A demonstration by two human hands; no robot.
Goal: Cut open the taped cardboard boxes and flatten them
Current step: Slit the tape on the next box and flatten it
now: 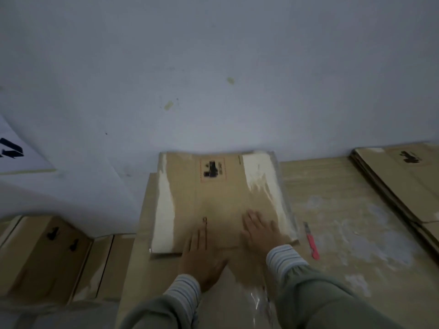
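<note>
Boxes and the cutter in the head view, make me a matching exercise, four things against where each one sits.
Things:
1. cutter
2. flattened box
3. stack
4. uncut boxes

Places:
A. under both hands
B. far right
C. low on the left
D. just right of the flattened box

Pairs: 1-D, 2-A, 3-B, 4-C. The left hand and right hand press flat on the box.

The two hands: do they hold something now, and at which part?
Nothing is held. The left hand and right hand press flat on the near end of the flattened cardboard box.
</note>
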